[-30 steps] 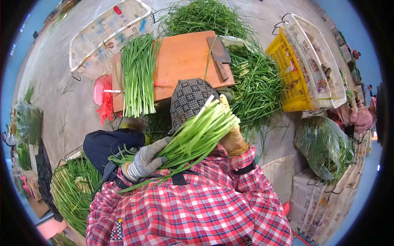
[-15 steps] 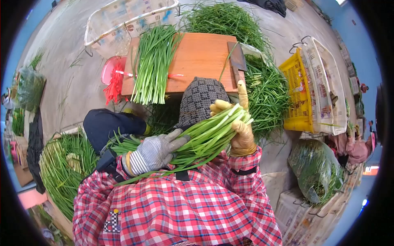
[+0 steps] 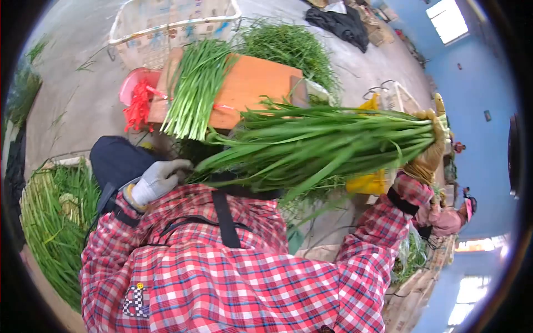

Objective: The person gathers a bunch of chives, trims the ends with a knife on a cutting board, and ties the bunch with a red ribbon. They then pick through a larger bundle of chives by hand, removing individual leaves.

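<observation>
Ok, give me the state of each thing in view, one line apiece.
Held garlic chives: raised, leaves fanned out
Right grip: closed around their pale ends
Left grip: fingers bent; contact with leaf tips unclear
Second chive bunch: lying on the board
Wooden board: partly covered
Cleaver: at board's right edge, partly hidden
Pink basin: red strips hanging over its rim
White crate: upright, open-topped
Yellow crate: mostly hidden

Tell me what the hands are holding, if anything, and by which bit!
The right hand holds the bunch of long green leaves by its pale stem ends. Whether the left hand, near the leaf tips, holds anything cannot be told.
</observation>
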{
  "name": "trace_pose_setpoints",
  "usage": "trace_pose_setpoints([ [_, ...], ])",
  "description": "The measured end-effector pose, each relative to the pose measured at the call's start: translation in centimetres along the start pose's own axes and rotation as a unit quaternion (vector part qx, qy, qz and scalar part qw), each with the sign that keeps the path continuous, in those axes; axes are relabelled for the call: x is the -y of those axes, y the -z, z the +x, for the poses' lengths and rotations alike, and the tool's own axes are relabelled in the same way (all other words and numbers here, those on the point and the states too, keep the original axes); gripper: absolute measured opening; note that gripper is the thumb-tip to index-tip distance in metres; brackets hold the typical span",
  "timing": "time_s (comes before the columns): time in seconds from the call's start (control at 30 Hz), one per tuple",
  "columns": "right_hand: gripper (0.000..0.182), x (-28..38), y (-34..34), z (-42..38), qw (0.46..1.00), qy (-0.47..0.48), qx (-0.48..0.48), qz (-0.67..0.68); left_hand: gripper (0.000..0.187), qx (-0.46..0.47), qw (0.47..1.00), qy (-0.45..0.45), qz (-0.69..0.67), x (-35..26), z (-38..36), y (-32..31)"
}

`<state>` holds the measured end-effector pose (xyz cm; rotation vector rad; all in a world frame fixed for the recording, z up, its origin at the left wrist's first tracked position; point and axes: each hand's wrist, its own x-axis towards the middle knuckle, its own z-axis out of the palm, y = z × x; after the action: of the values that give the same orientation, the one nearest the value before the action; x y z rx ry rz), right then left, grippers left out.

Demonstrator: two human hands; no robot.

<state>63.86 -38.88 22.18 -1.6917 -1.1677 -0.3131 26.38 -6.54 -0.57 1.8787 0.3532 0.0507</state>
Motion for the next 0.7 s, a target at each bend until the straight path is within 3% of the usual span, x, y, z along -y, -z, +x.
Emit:
trace_pose_setpoints([
  [0.07, 0.046, 2.7, -0.3, 2.1, 0.973, -0.087, -0.142, 0.157, 0.032, 0.028, 0.996, 0.055, -0.058, 1.2, -0.7, -0.2],
  [0.1, 0.057, 4.2, 0.3, 3.2, 0.906, 0.018, -0.019, 0.423, 0.032, 0.026, 0.996, 0.046, -0.065, 0.6, -0.6, -0.3],
  [0.17, 0.061, 1.5, 0.2, 3.3, 0.926, -0.035, -0.066, 0.371, 0.027, 0.064, 0.977, 0.156, -0.131, 0.2, 0.4, -0.8],
  [0.2, 0.066, 0.8, 0.3, 3.3, 0.937, -0.082, -0.113, 0.319, 0.027, 0.071, 0.978, 0.15, -0.13, 0.2, 0.6, -1.1],
  [0.23, 0.066, -0.3, 0.4, 3.3, 0.948, -0.034, -0.112, 0.296, 0.026, 0.082, 0.979, 0.126, -0.14, 0.4, 0.9, -1.6],
  [0.33, 0.059, -2.7, 2.1, 2.3, 0.904, -0.086, -0.17, 0.382, 0.024, 0.13, 0.971, 0.124, -0.158, 0.3, 1.6, -2.0],
  [0.4, 0.061, -4.8, 2.9, 1.3, 0.904, -0.136, -0.183, 0.362, 0.024, 0.135, 0.979, 0.034, -0.145, -0.7, 2.0, -2.4],
  [0.47, 0.06, -4.9, 2.2, 0.6, 0.893, -0.101, -0.148, 0.414, 0.025, 0.109, 0.985, 0.017, -0.132, -1.9, 2.8, -2.7],
  [0.53, 0.061, -3.9, 0.9, 0.2, 0.889, -0.1, -0.124, 0.429, 0.025, 0.133, 0.986, -0.076, -0.071, -3.9, 4.1, -1.9],
  [0.57, 0.055, -4.0, 0.6, -0.1, 0.882, -0.145, -0.163, 0.417, 0.028, 0.213, 0.967, 0.001, -0.139, -5.6, 4.7, -1.5],
  [0.6, 0.049, -4.1, 0.1, -0.3, 0.872, -0.189, -0.2, 0.405, 0.028, 0.212, 0.968, 0.002, -0.138, -7.0, 5.3, -1.5],
  [0.63, 0.03, -2.6, -1.6, 0.1, 0.916, -0.144, -0.178, 0.329, 0.033, 0.291, 0.929, 0.018, -0.227, -8.4, 6.0, -1.5],
  [0.67, 0.03, -0.5, -3.6, 0.4, 0.914, -0.143, -0.176, 0.338, 0.038, 0.362, 0.878, 0.034, -0.311, -9.7, 6.5, -1.6],
  [0.7, 0.027, 2.1, -5.7, 0.2, 0.956, -0.089, -0.148, 0.238, 0.048, 0.368, 0.858, -0.016, -0.359, -10.6, 7.3, -2.3],
])
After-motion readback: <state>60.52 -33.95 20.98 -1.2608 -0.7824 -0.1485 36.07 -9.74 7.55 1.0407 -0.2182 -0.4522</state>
